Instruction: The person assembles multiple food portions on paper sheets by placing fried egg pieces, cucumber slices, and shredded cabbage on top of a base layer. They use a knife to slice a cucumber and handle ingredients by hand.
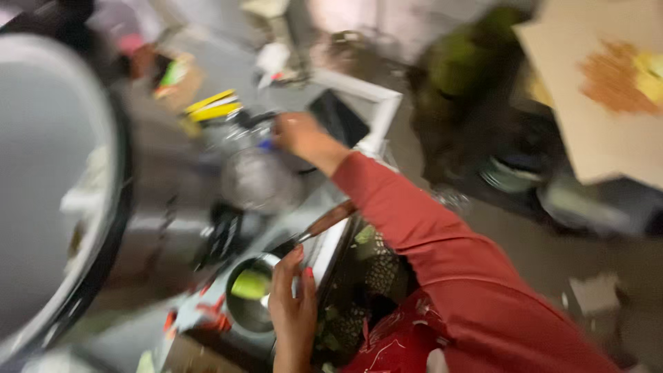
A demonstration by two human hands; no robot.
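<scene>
- The whole view is smeared by motion, so you get few firm edges.
- A big pale round drum (48, 186) with a dark rim fills the left side; the frame cuts it off at the left, and you cannot tell what it is.
- A cardboard sheet (608, 103) with an orange-and-yellow blotch sits far right, cut off by the top and right edges.
- Your right arm, in a red sleeve (428, 235), stretches across the middle toward the far side.
- Your right hand (293, 132) rests on something at a round metal lid (259, 179); blur hides the fingers, so its grip cannot be told.
- Your left hand (293, 304) is near, fingers curled onto the rim of a small steel bowl (250, 300) with something yellow-green inside.
- A brown-handled knife (324, 222) lies just beyond that bowl, its blade partly hidden.
</scene>
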